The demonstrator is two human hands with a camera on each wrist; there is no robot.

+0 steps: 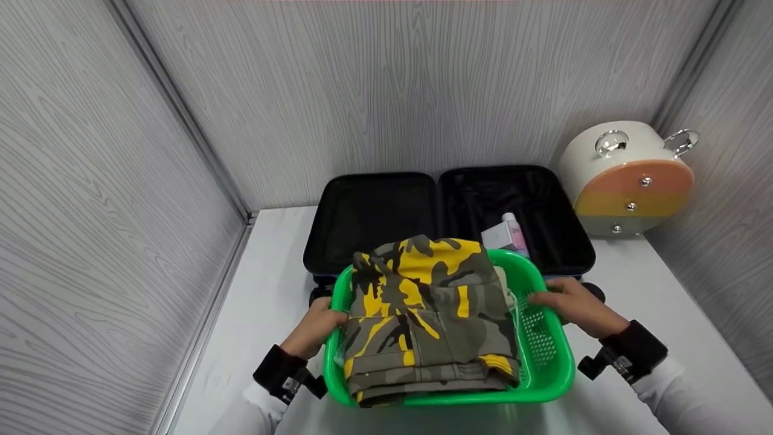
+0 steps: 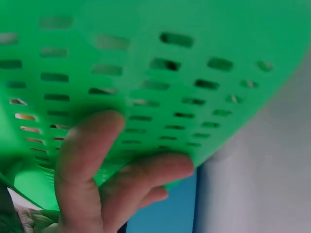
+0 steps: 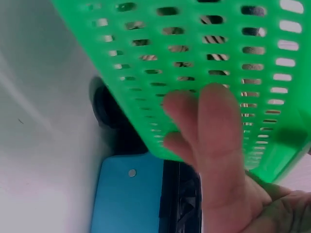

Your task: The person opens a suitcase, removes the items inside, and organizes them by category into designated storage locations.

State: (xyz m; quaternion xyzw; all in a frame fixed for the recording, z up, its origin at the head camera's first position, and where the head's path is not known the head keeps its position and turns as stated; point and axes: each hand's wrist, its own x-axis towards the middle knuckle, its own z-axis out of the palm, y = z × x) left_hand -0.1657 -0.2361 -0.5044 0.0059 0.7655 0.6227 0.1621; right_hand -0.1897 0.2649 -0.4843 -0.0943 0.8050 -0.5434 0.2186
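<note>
Between both hands is a green plastic basket (image 1: 546, 386) with slotted sides. Folded camouflage clothing (image 1: 423, 314) in grey, black and yellow fills most of it, and a pale cord hangs at its right. My left hand (image 1: 317, 326) grips the basket's left rim, thumb over the edge. On the opposite rim, my right hand (image 1: 580, 305) holds on with its thumb inside. In the left wrist view, fingers (image 2: 87, 160) lie against the slotted outer wall. The right wrist view likewise shows fingers (image 3: 218, 131) under the basket's side.
Behind the basket, an open black suitcase (image 1: 374, 211) lies on the white table (image 1: 272, 241). In its right half are a white box (image 1: 498, 237) and a pink bottle (image 1: 516, 235). A round striped drawer case (image 1: 634, 187) stands at right. Grey walls (image 1: 386, 84) enclose the table.
</note>
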